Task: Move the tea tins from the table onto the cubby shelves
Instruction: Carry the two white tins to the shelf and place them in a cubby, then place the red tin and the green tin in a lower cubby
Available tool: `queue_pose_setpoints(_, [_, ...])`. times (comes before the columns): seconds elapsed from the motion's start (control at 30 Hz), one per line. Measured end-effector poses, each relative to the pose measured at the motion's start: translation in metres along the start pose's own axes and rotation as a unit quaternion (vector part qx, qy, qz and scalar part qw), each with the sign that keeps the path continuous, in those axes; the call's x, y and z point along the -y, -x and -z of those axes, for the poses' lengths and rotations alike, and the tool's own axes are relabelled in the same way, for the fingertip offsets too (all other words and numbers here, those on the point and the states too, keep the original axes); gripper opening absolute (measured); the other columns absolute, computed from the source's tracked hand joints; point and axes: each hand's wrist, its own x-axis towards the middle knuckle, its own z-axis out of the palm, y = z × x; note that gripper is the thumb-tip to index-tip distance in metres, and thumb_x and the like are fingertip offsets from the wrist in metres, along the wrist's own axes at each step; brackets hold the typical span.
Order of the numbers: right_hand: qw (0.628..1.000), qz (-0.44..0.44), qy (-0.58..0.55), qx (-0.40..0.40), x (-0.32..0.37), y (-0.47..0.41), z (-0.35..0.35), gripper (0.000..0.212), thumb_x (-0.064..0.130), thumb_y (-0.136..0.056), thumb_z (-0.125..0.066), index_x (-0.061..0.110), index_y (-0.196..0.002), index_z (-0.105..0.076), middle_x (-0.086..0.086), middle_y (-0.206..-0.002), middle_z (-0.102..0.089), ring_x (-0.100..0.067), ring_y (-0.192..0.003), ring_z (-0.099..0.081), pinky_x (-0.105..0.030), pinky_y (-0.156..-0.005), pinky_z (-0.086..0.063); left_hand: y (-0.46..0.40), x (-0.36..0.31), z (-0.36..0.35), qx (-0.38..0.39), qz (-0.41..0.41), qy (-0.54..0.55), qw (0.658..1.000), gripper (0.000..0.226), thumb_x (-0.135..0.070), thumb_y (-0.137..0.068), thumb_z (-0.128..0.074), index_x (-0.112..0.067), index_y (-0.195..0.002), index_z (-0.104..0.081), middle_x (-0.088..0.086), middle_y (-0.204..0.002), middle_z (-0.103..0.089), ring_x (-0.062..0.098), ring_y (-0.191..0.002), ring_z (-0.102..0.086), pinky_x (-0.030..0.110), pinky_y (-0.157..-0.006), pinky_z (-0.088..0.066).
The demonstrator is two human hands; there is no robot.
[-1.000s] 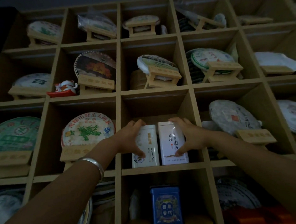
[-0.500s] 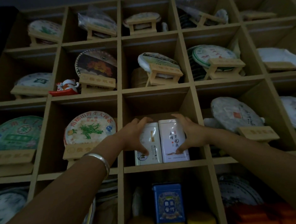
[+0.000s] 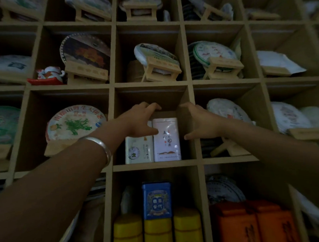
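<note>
Two white tea tins stand upright and side by side in the middle cubby (image 3: 186,105) of the shelf. They touch each other along their long edges. The left tin (image 3: 139,150) has a green round mark near its bottom, and the right tin (image 3: 166,138) has dark characters on its front. Both stand near the front edge of the cubby floor with the printed faces to the front, probably so that the labels can be read from outside.

The left hand (image 3: 139,121) is in front of the upper part of the left tin. Its fingers reach over the top and the thumb points to the right across the seam between the tins. It looks loosely spread and not gripping, but whether it touches the tin I cannot tell, because the hand covers that part. A silver bracelet (image 3: 100,146) is on this wrist.

The right hand (image 3: 200,123) is wide, with fingers spread, and holds nothing. It is just beside the right tin, apart from it, in front of the cubby's right wall.

I judge that these two tins are placed and the hands are letting them go. The desk is not in view, so I cannot say how many tins remain.

In the cubby below stand a blue tin (image 3: 156,200) and yellow tins (image 3: 158,233). Round tea cakes (image 3: 74,122) on wooden stands fill the cubbies around.
</note>
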Motion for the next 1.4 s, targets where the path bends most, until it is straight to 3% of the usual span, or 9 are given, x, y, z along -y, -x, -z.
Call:
queue_pose_setpoints(0.1, [0.994,-0.002,0.104,0.043,-0.009,0.029,0.022,0.082,0.035,-0.073,-0.079,0.019,-0.138,-0.031,-0.009,-0.133,-0.046,-0.025,-0.122,-0.045,-0.037,-0.098,-0.042,-0.002,-0.028,0.002,0.0,-0.028,0.032,0.999,0.067,-0.044,-0.077,-0.072,-0.033,-0.133,-0.037,0.005,-0.128,-0.046,0.025,-0.118,-0.045,0.033,-0.085,-0.037])
queue_pose_setpoints(0.2, [0.974,-0.071,0.187,0.101,-0.021,0.072,0.041,0.081,0.042,-0.078,-0.073,0.013,-0.141,-0.032,-0.012,-0.138,-0.042,-0.027,-0.124,-0.044,-0.033,-0.096,-0.04,0.004,-0.066,-0.004,0.016,-0.053,0.061,0.997,0.06,-0.042,-0.08,-0.069,-0.026,-0.131,-0.043,0.007,-0.125,-0.048,0.027,-0.114,-0.048,0.036,-0.083,-0.041])
queue_pose_setpoints(0.3, [0.955,-0.13,0.225,0.14,-0.023,0.125,0.065,0.079,0.039,-0.079,-0.073,0.014,-0.141,-0.032,-0.011,-0.138,-0.044,-0.026,-0.12,-0.047,-0.028,-0.086,-0.037,0.011,-0.113,-0.013,0.031,-0.105,0.061,0.992,0.063,-0.042,-0.081,-0.069,-0.019,-0.135,-0.044,0.014,-0.129,-0.05,0.032,-0.114,-0.051,0.041,-0.09,-0.047])
queue_pose_setpoints(0.5, [0.88,-0.304,0.315,0.183,-0.012,0.262,0.147,0.072,0.035,-0.077,-0.077,0.02,-0.136,-0.04,-0.012,-0.135,-0.045,-0.029,-0.12,-0.049,-0.031,-0.088,-0.04,0.024,-0.244,-0.033,0.053,-0.224,0.153,0.961,0.062,-0.046,-0.079,-0.07,-0.017,-0.13,-0.048,0.017,-0.128,-0.053,0.035,-0.114,-0.052,0.037,-0.091,-0.043])
queue_pose_setpoints(0.67, [0.779,-0.438,0.398,0.206,0.027,0.405,0.25,0.072,0.038,-0.075,-0.077,0.015,-0.134,-0.044,-0.015,-0.129,-0.05,-0.032,-0.114,-0.053,-0.025,-0.081,-0.039,0.059,-0.384,-0.029,0.073,-0.328,0.299,0.893,0.065,-0.043,-0.077,-0.073,-0.019,-0.132,-0.049,0.014,-0.129,-0.056,0.032,-0.111,-0.055,0.039,-0.092,-0.048])
queue_pose_setpoints(0.9, [0.635,-0.603,0.463,0.138,0.155,0.59,0.394,0.067,0.034,-0.076,-0.077,0.015,-0.132,-0.045,-0.017,-0.122,-0.044,-0.036,-0.109,-0.052,-0.038,-0.094,-0.044,0.162,-0.592,0.028,0.135,-0.423,0.414,0.795,0.066,-0.048,-0.079,-0.068,-0.019,-0.133,-0.046,0.012,-0.13,-0.053,0.031,-0.115,-0.054,0.039,-0.091,-0.049])
queue_pose_setpoints(1.03, [0.551,-0.679,0.461,0.148,0.235,0.689,0.442,0.064,0.031,-0.075,-0.077,0.015,-0.129,-0.046,-0.016,-0.119,-0.044,-0.035,-0.105,-0.053,-0.037,-0.092,-0.045,0.24,-0.697,0.08,0.175,-0.512,0.426,0.725,0.068,-0.048,-0.079,-0.069,-0.023,-0.136,-0.042,0.01,-0.131,-0.051,0.031,-0.118,-0.051,0.036,-0.089,-0.045])
queue_pose_setpoints(1.23, [0.454,-0.761,0.446,0.124,0.326,0.823,0.506,0.061,0.033,-0.078,-0.075,0.014,-0.128,-0.048,-0.016,-0.122,-0.046,-0.032,-0.111,-0.05,-0.032,-0.092,-0.042,0.342,-0.825,0.177,0.189,-0.57,0.467,0.649,0.067,-0.044,-0.078,-0.069,-0.022,-0.135,-0.043,0.009,-0.128,-0.053,0.028,-0.116,-0.053,0.037,-0.094,-0.046])
queue_pose_setpoints(1.4, [0.397,-0.815,0.407,0.113,0.361,0.933,0.548,0.063,0.035,-0.078,-0.075,0.014,-0.129,-0.046,-0.015,-0.127,-0.046,-0.031,-0.114,-0.049,-0.029,-0.089,-0.039,0.432,-0.922,0.232,0.192,-0.627,0.458,0.6,0.067,-0.045,-0.077,-0.069,-0.023,-0.135,-0.043,0.01,-0.126,-0.054,0.028,-0.116,-0.053,0.035,-0.093,-0.045])
